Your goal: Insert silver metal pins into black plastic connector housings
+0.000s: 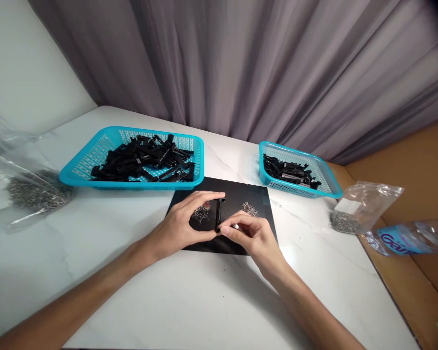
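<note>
My left hand [178, 221] holds a slim black plastic part [219, 214] by its two ends, between thumb and fingers. Close to the lower end of that part, the thumb and forefinger of my right hand [250, 233] are pinched together; whatever lies between them is too small to make out. Both hands are over a black mat [237, 189]. Two small heaps of shiny metal pieces rest on it: one heap [200, 214] partly behind my left hand, the other heap [249, 209] just beyond my right hand.
A large turquoise basket [131, 184] of black plastic parts stands at back left, a smaller turquoise basket [295, 190] at back right. Clear bags of small metal pieces lie at left [40, 189] and right [346, 221]. A plastic bottle [405, 238] lies by the right edge.
</note>
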A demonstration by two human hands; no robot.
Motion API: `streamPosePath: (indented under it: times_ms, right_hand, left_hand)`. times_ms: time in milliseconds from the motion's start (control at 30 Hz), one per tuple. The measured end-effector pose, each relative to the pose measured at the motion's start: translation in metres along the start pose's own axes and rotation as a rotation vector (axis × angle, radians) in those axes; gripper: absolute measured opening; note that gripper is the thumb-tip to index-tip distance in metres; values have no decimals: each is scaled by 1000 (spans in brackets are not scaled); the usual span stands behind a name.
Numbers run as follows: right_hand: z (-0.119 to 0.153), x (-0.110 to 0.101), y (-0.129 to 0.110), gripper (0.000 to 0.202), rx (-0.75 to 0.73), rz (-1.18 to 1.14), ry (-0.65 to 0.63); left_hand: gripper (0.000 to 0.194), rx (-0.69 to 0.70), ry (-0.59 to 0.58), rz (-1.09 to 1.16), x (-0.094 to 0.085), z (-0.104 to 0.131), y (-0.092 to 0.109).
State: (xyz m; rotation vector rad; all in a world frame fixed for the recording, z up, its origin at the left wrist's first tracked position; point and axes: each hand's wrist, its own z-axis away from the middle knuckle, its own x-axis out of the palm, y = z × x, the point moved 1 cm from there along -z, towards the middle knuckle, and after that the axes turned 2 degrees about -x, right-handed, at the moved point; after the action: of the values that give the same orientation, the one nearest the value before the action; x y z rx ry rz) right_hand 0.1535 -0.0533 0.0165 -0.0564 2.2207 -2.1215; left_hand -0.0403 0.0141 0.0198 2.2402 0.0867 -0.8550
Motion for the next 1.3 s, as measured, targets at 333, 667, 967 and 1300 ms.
streamPosePath:
  times_ms: [333, 667, 967, 1300]
  right_hand:
    - [1, -2, -4, 11, -95, 141, -10]
    - [-2, -10, -3, 16, -70, 234, -76]
    - [-7, -10, 5, 30, 137, 183, -63]
    - [7, -32, -16, 30, 5, 285, -139]
  left_hand:
    - [64, -18, -34, 5, 1, 3, -1]
    - [64, -4, -41, -5, 6, 5, -4]
    - [62, 112, 6, -69, 10, 7, -4]
    - [59, -74, -15, 35, 10, 4, -8]
